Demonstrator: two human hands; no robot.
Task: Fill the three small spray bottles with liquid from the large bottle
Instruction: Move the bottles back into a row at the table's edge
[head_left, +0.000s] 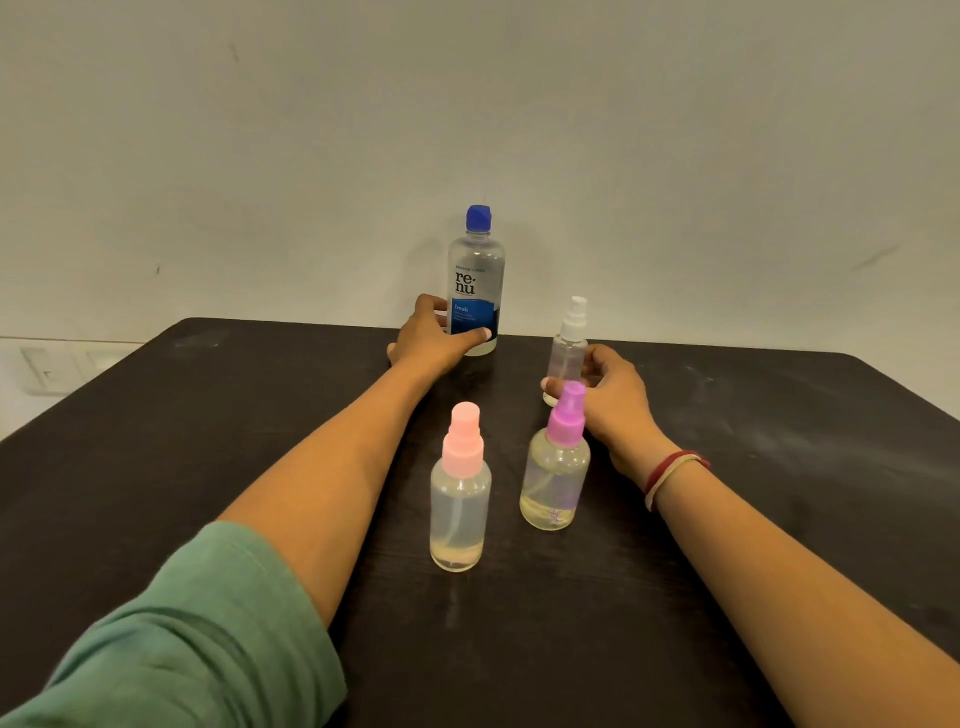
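Tall clear plastic bottle with blue cap (475, 270): on the clear upper body, large dark lettering "re-nu", split over two lines as "re-" above "nu". Just above it, one line of small capitals, too fine to read with certainty. Lower down, on the blue label band, "fresh" in white lower-case. Beneath that, several lines of finer white print, illegible, with the lowest part covered by the thumb of the left hand (431, 338). Faint purple marking low on round clear spray bottle with purple cap (555, 483), unreadable.

Capped large bottle (475, 280) stands upright behind white sprayer (566, 354), pink sprayer (460, 499) and purple sprayer (555, 478).
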